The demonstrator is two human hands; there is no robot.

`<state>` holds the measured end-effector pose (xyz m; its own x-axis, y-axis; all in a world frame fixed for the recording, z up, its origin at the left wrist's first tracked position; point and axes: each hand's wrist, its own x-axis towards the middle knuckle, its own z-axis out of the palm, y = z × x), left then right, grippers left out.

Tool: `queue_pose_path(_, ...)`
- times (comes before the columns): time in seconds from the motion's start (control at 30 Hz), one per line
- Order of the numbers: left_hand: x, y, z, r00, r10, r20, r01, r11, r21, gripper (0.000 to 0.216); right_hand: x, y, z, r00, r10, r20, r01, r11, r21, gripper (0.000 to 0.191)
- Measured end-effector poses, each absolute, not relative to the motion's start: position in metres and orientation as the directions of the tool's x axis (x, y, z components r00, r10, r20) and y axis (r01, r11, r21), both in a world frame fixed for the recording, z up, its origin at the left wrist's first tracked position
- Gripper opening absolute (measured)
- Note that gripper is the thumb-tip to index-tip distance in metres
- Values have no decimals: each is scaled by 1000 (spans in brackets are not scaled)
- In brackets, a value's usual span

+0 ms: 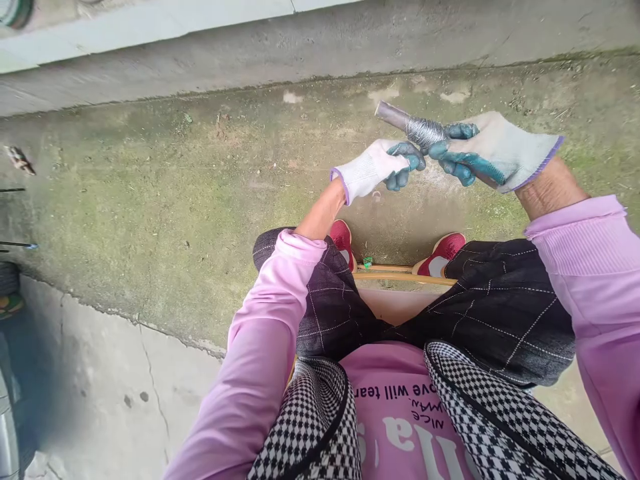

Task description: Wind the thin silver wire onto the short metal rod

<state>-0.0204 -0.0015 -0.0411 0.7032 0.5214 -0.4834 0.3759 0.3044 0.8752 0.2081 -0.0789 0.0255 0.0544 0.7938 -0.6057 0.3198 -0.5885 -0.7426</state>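
My right hand (485, 150), in a white knitted glove with blue-green coated fingers, is wrapped round a grey rod (393, 115). Thin silvery wire (424, 132) is wound in a thick coil about the rod's middle. The rod's bare far end points up and left. Close below the coil is my left hand (385, 165), gloved the same way, with its fingers curled shut. Whatever those fingers pinch is hidden; no strand can be clearly seen between the hand and the coil.
Mossy concrete ground (200, 187) runs up to a low grey wall (325, 53). Red shoes (443, 253) stand below, beside a yellowish bar (405, 278) and a small green scrap (368, 263). Dark thin rods (15, 245) and a small brownish object (20, 160) lie at the left.
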Motion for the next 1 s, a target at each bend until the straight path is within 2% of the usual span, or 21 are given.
queue_pose_path(0.07, -21, 5, -39, 700, 552, -453, 346, 292, 892, 16, 215, -84, 19, 0, 802, -597, 180, -587, -789, 29)
queue_pose_path(0.13, -22, 10, -34, 660, 600, -452, 365, 269, 891, 17, 226, -86, 11, -54, 810, -584, 115, -576, -810, 30)
queue_pose_path(0.2, -21, 14, -29, 565, 642, -519, 449, 289, 846, 11, 237, -87, 6, -113, 814, -569, 121, -557, -821, 32)
queue_pose_path(0.3, -20, 17, -25, 414, 615, -671, 575, 395, 717, 38, 244, -86, 6, -222, 741, -634, 217, -596, -773, 34)
queue_pose_path(0.33, -21, 17, -25, 414, 597, -687, 585, 404, 703, 44, 243, -86, 8, -255, 692, -676, 276, -617, -737, 32)
queue_pose_path(0.4, -22, 15, -26, 504, 582, -638, 564, 338, 754, 44, 235, -84, 12, -281, 595, -753, 453, -609, -651, 23)
queue_pose_path(0.47, -24, 10, -25, 599, 579, -552, 535, 224, 815, 29, 223, -80, 15, -230, 533, -814, 680, -510, -527, 15)
queue_pose_path(0.5, -24, 6, -25, 623, 577, -529, 536, 178, 825, 27, 217, -78, 16, -179, 520, -835, 784, -438, -440, 20)
queue_pose_path(0.6, -20, -4, -20, 591, 585, -555, 579, 170, 797, 29, 207, -69, 13, -5, 577, -817, 948, -258, -188, 33)
queue_pose_path(0.67, -16, -8, -16, 570, 587, -575, 562, 232, 794, 31, 207, -64, 12, 73, 667, -741, 951, -270, -149, 33)
queue_pose_path(0.7, -15, -8, -15, 565, 588, -579, 540, 267, 798, 29, 208, -62, 12, 109, 703, -703, 921, -337, -194, 31)
queue_pose_path(0.77, -13, -6, -15, 577, 583, -571, 477, 327, 816, 26, 209, -62, 17, 163, 738, -655, 749, -524, -404, 26)
queue_pose_path(0.83, -14, -2, -19, 610, 578, -542, 398, 368, 840, 28, 208, -66, 23, 159, 753, -639, 441, -633, -636, 23)
queue_pose_path(0.87, -15, 0, -21, 626, 577, -524, 361, 381, 851, 32, 208, -69, 25, 137, 762, -633, 298, -641, -708, 23)
queue_pose_path(0.93, -17, 5, -27, 647, 587, -486, 318, 372, 872, 40, 212, -76, 26, 64, 782, -621, 126, -623, -772, 23)
queue_pose_path(1.0, -18, 9, -30, 640, 610, -467, 346, 314, 884, 46, 223, -82, 21, -63, 787, -614, 85, -609, -789, 14)
